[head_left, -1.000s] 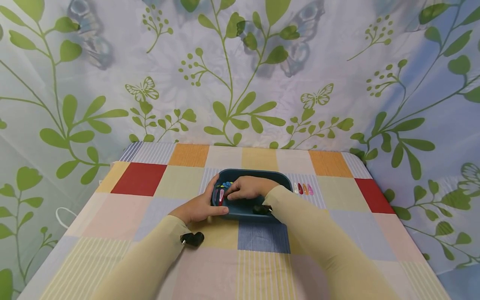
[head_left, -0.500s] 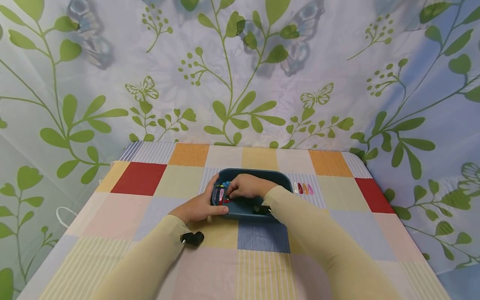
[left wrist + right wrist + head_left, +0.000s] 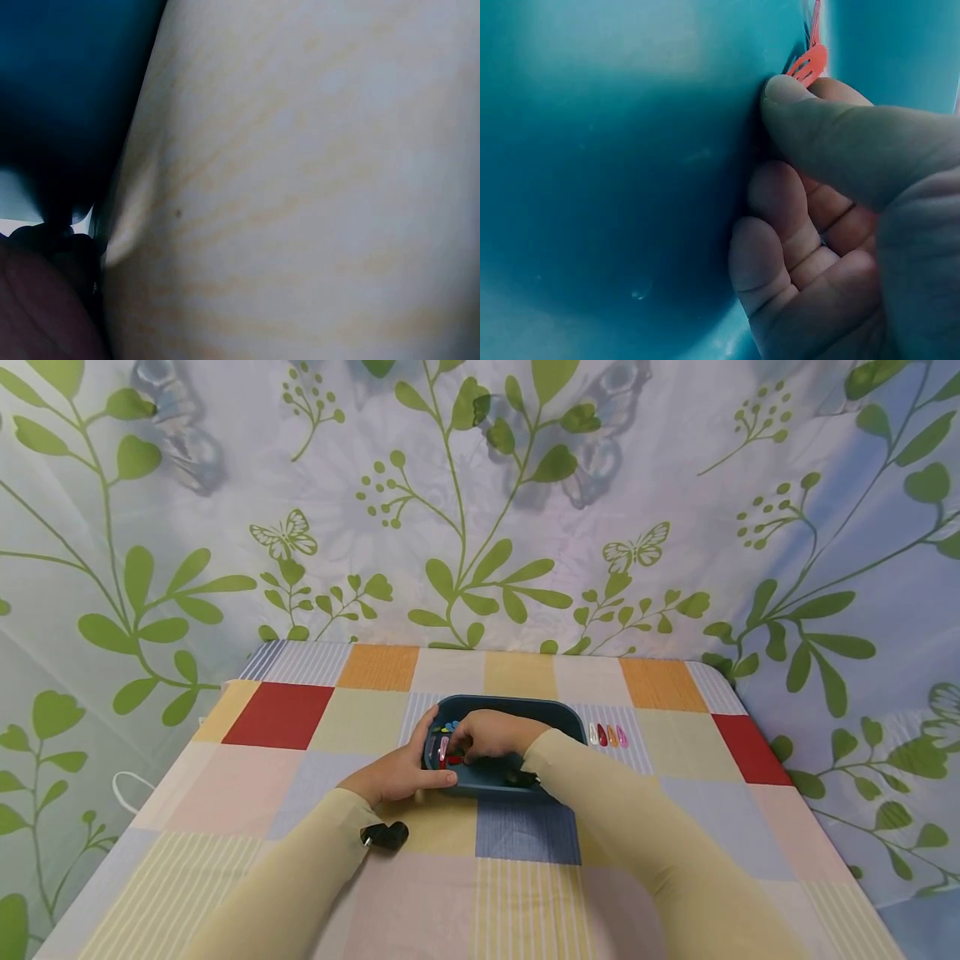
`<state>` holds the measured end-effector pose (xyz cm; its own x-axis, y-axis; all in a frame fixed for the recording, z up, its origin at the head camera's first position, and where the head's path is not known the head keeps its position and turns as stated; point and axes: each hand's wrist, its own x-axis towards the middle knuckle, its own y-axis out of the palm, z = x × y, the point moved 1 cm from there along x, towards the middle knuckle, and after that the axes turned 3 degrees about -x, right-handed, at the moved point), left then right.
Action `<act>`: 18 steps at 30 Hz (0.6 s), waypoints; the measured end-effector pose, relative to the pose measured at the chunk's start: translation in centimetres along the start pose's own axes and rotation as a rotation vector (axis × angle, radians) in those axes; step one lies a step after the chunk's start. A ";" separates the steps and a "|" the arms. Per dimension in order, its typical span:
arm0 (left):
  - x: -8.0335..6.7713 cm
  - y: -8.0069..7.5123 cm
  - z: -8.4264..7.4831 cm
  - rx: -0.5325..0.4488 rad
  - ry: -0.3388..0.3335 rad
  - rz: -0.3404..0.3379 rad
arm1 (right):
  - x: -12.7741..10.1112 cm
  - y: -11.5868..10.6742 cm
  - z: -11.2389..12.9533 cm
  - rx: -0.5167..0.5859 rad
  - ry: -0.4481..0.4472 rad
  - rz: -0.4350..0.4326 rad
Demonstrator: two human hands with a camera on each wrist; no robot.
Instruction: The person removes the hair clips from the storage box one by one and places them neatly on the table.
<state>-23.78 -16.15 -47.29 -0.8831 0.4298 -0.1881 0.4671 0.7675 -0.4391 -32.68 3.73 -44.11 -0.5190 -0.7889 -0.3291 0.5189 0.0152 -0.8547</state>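
A dark blue plastic tray (image 3: 517,701) stands mid-table. My left hand (image 3: 401,774) rests against its left end, fingers stretched along the side and thumb lying at the front rim. Inside the tray, my right hand (image 3: 495,732) pinches a red hair clip (image 3: 810,64) between thumb and forefinger; the other fingers are curled. The clip's far end is partly hidden. Just left of these fingertips lie a pink hair clip (image 3: 443,748) and other red pieces. Blue and yellow clips (image 3: 450,727) sit farther back, partly covered by the right hand.
Right of the tray, a white clip (image 3: 593,734), a red clip (image 3: 602,736), an orange clip (image 3: 612,736) and a pink clip (image 3: 622,737) form a row on the patchwork tablecloth (image 3: 405,893). A leaf-patterned curtain (image 3: 337,510) hangs behind the table.
My right hand has shifted slightly left and closed in on a red clip, which became visible beneath its fingertips. The left hand has stayed at the tray's end.
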 end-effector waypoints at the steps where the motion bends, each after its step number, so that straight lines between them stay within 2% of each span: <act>1: 0.0 0.0 0.0 0.000 0.002 0.001 | 0.0 0.0 0.0 0.000 0.001 0.000; 18: 0.0 0.1 -0.1 -0.025 -0.002 -0.001 | 0.3 0.5 -0.4 0.028 -0.011 0.010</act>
<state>-23.71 -16.09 -47.27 -0.8838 0.4278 -0.1896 0.4669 0.7794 -0.4177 -32.90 3.76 -44.81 -0.5061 -0.7955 -0.3333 0.5429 0.0065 -0.8398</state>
